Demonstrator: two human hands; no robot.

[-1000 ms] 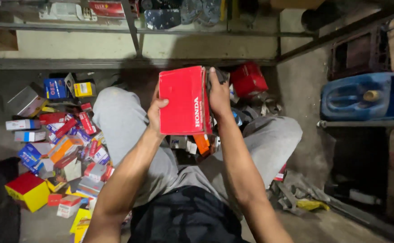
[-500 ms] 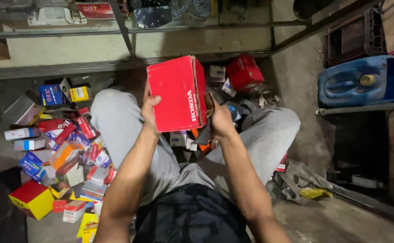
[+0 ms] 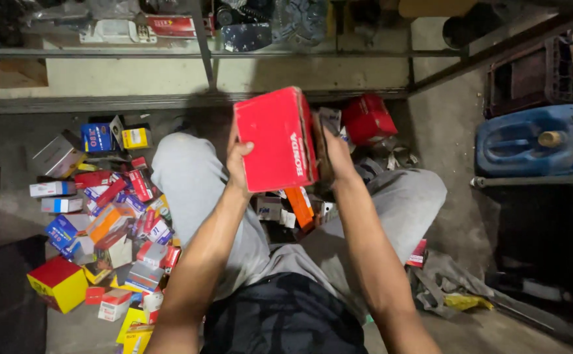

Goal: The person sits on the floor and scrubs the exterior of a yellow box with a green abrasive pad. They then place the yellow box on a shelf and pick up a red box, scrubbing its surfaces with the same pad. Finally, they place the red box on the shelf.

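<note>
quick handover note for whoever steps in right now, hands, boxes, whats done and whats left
Left hand: grips the left edge of the red box, held up in front of the chest.
Right hand: on the box's right side, at its open flap.
Around: pile of small boxes on the floor by the left knee, a few more between the legs, a red container behind, a blue jerrycan on the right.
Done: box lifted, flap partly open.
Left: contents not visible yet; pile lies loose.
</note>
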